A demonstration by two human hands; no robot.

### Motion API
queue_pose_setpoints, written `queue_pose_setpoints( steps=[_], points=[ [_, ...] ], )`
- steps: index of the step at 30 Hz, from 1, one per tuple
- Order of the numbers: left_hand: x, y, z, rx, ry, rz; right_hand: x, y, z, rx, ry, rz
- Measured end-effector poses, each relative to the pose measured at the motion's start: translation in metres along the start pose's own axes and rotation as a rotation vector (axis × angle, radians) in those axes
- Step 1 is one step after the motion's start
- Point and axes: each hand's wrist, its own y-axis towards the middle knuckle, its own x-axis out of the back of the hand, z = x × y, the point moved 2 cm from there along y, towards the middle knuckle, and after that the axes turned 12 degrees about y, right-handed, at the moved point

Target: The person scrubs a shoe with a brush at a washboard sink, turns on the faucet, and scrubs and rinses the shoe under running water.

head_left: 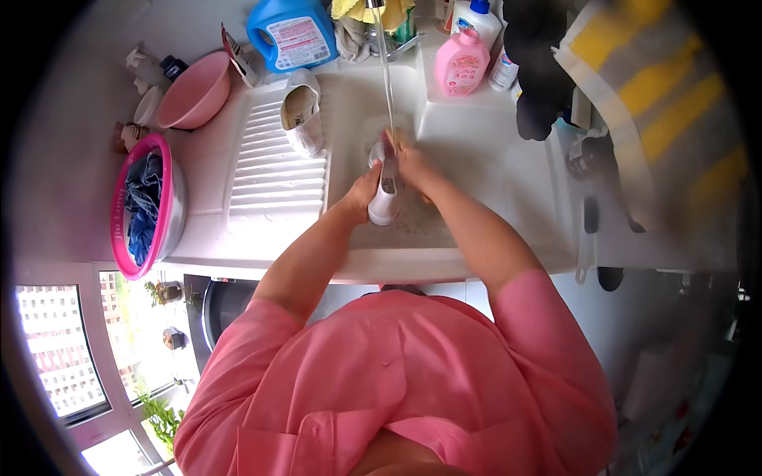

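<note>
Low in the white sink basin (508, 182), a white shoe (383, 205) is held by my left hand (363, 187), whose fingers wrap round its left side. My right hand (414, 165) is at the shoe's far end, under a stream of water (386, 79) falling from the tap. Its fingers are closed round something pinkish, too small to make out. Another white shoe (305, 131) lies on the ribbed washboard (274, 174), left of the basin.
On the left are a pink-rimmed tub (165, 170) with dark blue clothes and a pink bowl (194, 91). Behind stand a blue detergent jug (292, 36) and a pink bottle (462, 63). A yellow-striped cloth (655, 87) hangs at right.
</note>
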Motion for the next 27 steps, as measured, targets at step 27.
queue_pose_setpoints(
  steps=[27],
  points=[
    [0.020,0.044,0.026,-0.222,0.314,-0.253,-0.021,0.005,-0.040,-0.057,0.169,-0.016]
  ],
)
